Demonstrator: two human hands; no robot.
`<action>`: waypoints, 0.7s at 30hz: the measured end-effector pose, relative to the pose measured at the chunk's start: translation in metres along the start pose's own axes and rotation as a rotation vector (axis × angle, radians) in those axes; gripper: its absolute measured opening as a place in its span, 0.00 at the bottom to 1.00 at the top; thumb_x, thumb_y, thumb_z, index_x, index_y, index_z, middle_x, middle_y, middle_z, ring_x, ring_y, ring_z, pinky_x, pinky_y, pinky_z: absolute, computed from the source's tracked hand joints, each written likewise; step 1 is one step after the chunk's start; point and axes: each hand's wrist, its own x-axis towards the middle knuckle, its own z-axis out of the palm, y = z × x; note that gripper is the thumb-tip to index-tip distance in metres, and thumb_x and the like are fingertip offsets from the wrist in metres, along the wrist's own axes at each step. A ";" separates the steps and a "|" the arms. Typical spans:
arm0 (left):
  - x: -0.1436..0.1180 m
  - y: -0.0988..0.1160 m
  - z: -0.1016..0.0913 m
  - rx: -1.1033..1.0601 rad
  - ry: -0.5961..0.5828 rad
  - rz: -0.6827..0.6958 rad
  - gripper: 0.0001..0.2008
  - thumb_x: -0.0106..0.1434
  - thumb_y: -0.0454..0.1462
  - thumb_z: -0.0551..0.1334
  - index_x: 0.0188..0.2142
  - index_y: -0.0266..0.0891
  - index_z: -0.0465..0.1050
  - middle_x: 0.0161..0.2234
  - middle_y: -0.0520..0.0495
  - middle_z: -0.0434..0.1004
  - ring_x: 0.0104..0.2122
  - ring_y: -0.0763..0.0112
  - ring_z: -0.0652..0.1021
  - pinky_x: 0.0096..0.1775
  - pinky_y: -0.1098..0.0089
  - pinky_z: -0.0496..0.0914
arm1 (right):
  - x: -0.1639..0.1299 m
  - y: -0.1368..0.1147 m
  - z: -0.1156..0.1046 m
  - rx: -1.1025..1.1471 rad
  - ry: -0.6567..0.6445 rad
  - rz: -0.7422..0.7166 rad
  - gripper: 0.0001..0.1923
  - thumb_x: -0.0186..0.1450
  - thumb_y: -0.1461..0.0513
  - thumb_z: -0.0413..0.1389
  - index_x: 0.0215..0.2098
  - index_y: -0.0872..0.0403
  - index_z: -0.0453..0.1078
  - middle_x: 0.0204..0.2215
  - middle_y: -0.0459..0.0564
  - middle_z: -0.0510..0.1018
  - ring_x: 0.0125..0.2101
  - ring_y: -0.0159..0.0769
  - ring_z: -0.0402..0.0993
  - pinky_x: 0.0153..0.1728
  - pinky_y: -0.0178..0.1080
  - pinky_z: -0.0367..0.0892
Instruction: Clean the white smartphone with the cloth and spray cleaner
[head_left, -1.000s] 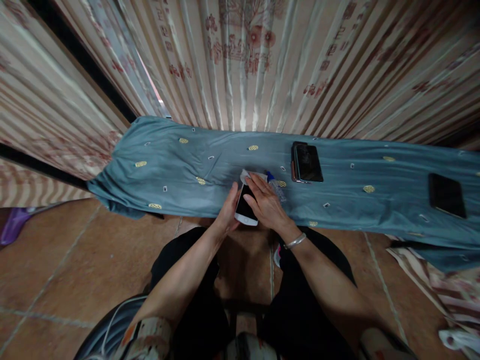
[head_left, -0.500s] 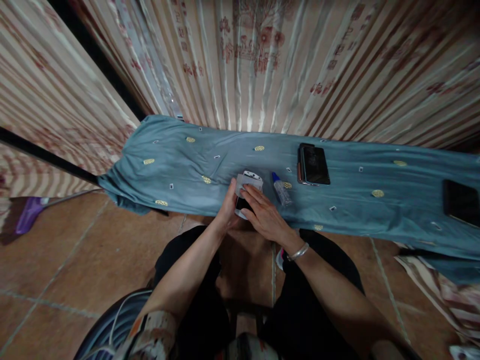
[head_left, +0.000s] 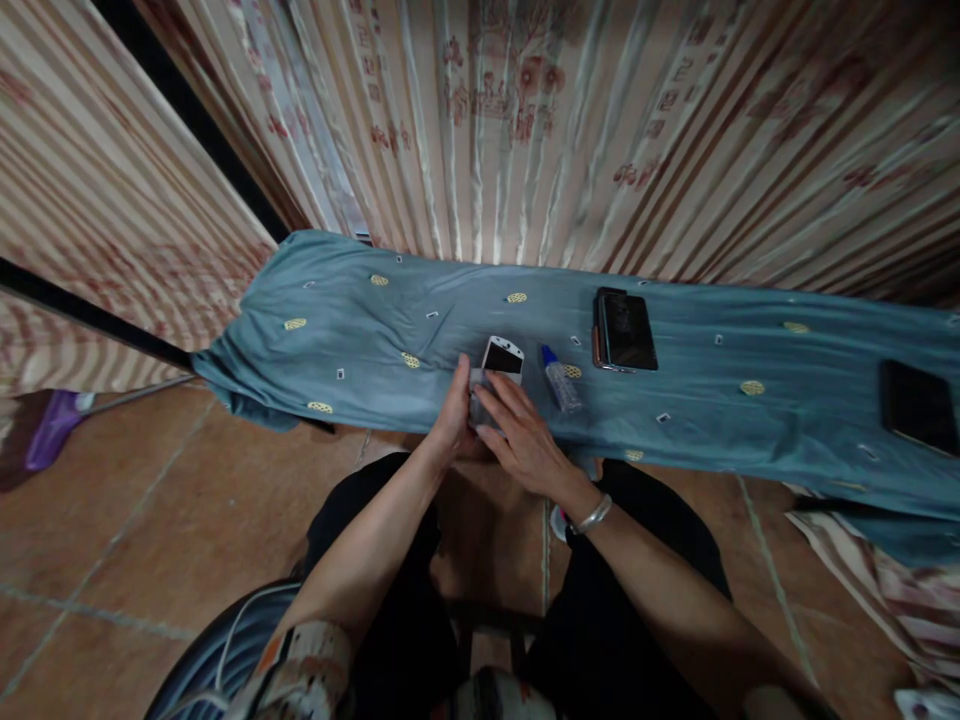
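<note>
White phone (head_left: 501,360) lies on the blue cloth (head_left: 360,330), long way pointing away. Left hand (head_left: 454,415) holds its near edge. Right hand (head_left: 525,440) fingers lie flat, pressing a wipe on it.

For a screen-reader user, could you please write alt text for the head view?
Two bare hands, left hand and right hand, hold a white phone over a blue cloth. A small bottle and two dark phones lie to its right.

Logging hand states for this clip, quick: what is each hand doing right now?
Left hand: holding the white phone by its left edge.
Right hand: fingers flat on the phone's screen, gripping nothing visible.
</note>
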 end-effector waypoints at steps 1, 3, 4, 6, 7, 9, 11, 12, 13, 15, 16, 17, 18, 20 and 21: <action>0.000 -0.002 -0.001 -0.001 0.004 -0.003 0.34 0.72 0.55 0.48 0.51 0.29 0.79 0.40 0.36 0.86 0.46 0.55 0.84 0.52 0.62 0.75 | 0.001 0.001 0.001 -0.016 -0.017 0.003 0.28 0.76 0.54 0.46 0.71 0.54 0.58 0.71 0.59 0.59 0.72 0.46 0.50 0.71 0.58 0.53; 0.000 -0.004 -0.001 0.010 0.030 0.005 0.33 0.73 0.54 0.48 0.52 0.30 0.78 0.40 0.37 0.86 0.46 0.56 0.84 0.53 0.60 0.75 | 0.004 0.003 0.003 -0.035 -0.048 0.003 0.28 0.75 0.55 0.47 0.70 0.58 0.59 0.71 0.61 0.60 0.73 0.47 0.50 0.71 0.56 0.52; 0.000 -0.005 -0.001 0.020 0.044 0.014 0.32 0.73 0.53 0.48 0.52 0.30 0.78 0.40 0.37 0.86 0.46 0.56 0.84 0.53 0.60 0.75 | 0.005 0.004 0.004 -0.040 -0.057 0.003 0.29 0.75 0.55 0.47 0.71 0.59 0.58 0.71 0.62 0.60 0.73 0.47 0.49 0.71 0.55 0.52; 0.000 -0.007 -0.001 0.033 0.047 0.041 0.30 0.74 0.51 0.47 0.54 0.32 0.78 0.42 0.38 0.86 0.48 0.56 0.83 0.55 0.60 0.74 | 0.008 0.008 0.005 -0.049 -0.054 0.011 0.30 0.75 0.56 0.48 0.71 0.60 0.56 0.71 0.63 0.59 0.73 0.46 0.49 0.71 0.55 0.52; 0.000 -0.009 0.000 0.032 0.037 0.060 0.29 0.75 0.50 0.47 0.54 0.33 0.77 0.44 0.39 0.85 0.50 0.57 0.82 0.56 0.60 0.73 | 0.010 0.010 0.005 -0.055 -0.045 0.018 0.31 0.75 0.56 0.48 0.72 0.60 0.56 0.72 0.63 0.58 0.73 0.46 0.48 0.71 0.56 0.52; -0.001 -0.012 0.000 0.022 0.011 0.092 0.27 0.75 0.47 0.46 0.56 0.35 0.76 0.48 0.40 0.84 0.54 0.59 0.80 0.59 0.61 0.71 | 0.013 0.015 0.006 -0.069 -0.015 0.036 0.31 0.74 0.56 0.48 0.73 0.59 0.54 0.72 0.62 0.57 0.73 0.46 0.47 0.71 0.56 0.51; -0.001 -0.015 0.000 0.017 -0.010 0.122 0.24 0.75 0.46 0.48 0.58 0.39 0.75 0.52 0.42 0.82 0.58 0.60 0.78 0.61 0.61 0.69 | 0.016 0.020 0.007 -0.082 0.021 0.052 0.32 0.74 0.56 0.49 0.73 0.57 0.52 0.72 0.61 0.56 0.73 0.46 0.47 0.71 0.56 0.50; -0.001 -0.016 -0.001 0.017 -0.020 0.136 0.23 0.75 0.46 0.50 0.58 0.41 0.75 0.54 0.44 0.82 0.59 0.60 0.77 0.61 0.62 0.68 | 0.017 0.022 0.007 -0.087 0.036 0.060 0.33 0.74 0.56 0.49 0.74 0.57 0.51 0.73 0.60 0.56 0.74 0.45 0.46 0.71 0.56 0.50; -0.001 -0.017 -0.001 0.018 -0.032 0.150 0.22 0.74 0.46 0.52 0.59 0.43 0.75 0.55 0.45 0.81 0.61 0.60 0.75 0.62 0.62 0.68 | 0.019 0.024 0.006 -0.092 0.046 0.067 0.33 0.74 0.56 0.48 0.74 0.56 0.49 0.73 0.60 0.55 0.74 0.45 0.46 0.71 0.56 0.50; -0.002 -0.018 -0.002 0.022 -0.055 0.173 0.21 0.72 0.46 0.56 0.59 0.45 0.75 0.58 0.46 0.79 0.62 0.60 0.74 0.62 0.63 0.67 | 0.022 0.027 0.005 -0.104 0.053 0.080 0.34 0.74 0.55 0.48 0.75 0.57 0.48 0.73 0.61 0.55 0.74 0.46 0.45 0.71 0.57 0.50; -0.002 -0.018 -0.002 0.023 -0.064 0.177 0.21 0.72 0.46 0.56 0.59 0.45 0.75 0.58 0.46 0.79 0.62 0.60 0.74 0.62 0.63 0.67 | 0.023 0.028 0.004 -0.111 0.053 0.086 0.34 0.74 0.55 0.48 0.75 0.58 0.47 0.73 0.62 0.55 0.74 0.46 0.45 0.71 0.57 0.50; -0.003 -0.018 -0.002 0.023 -0.070 0.175 0.21 0.72 0.46 0.55 0.59 0.45 0.75 0.57 0.46 0.79 0.62 0.59 0.74 0.62 0.63 0.67 | 0.023 0.029 0.003 -0.117 0.052 0.090 0.34 0.75 0.55 0.47 0.75 0.59 0.47 0.73 0.63 0.54 0.74 0.46 0.45 0.71 0.56 0.50; -0.004 -0.017 -0.002 0.022 -0.077 0.167 0.22 0.73 0.46 0.54 0.60 0.44 0.74 0.57 0.45 0.80 0.62 0.59 0.74 0.62 0.62 0.67 | 0.024 0.029 0.003 -0.122 0.052 0.093 0.34 0.75 0.55 0.47 0.75 0.59 0.47 0.73 0.63 0.54 0.74 0.47 0.44 0.71 0.56 0.50; -0.005 -0.015 -0.001 0.016 -0.090 0.141 0.24 0.74 0.47 0.51 0.62 0.44 0.73 0.55 0.44 0.81 0.60 0.57 0.76 0.61 0.61 0.67 | 0.024 0.030 0.003 -0.128 0.052 0.096 0.35 0.75 0.54 0.47 0.75 0.58 0.47 0.73 0.62 0.54 0.74 0.47 0.44 0.71 0.56 0.50; -0.005 -0.014 -0.001 0.013 -0.091 0.128 0.25 0.74 0.48 0.50 0.63 0.43 0.72 0.54 0.44 0.82 0.60 0.57 0.77 0.61 0.60 0.68 | 0.024 0.031 0.003 -0.130 0.053 0.098 0.35 0.75 0.54 0.47 0.75 0.57 0.46 0.73 0.61 0.54 0.74 0.47 0.45 0.71 0.57 0.50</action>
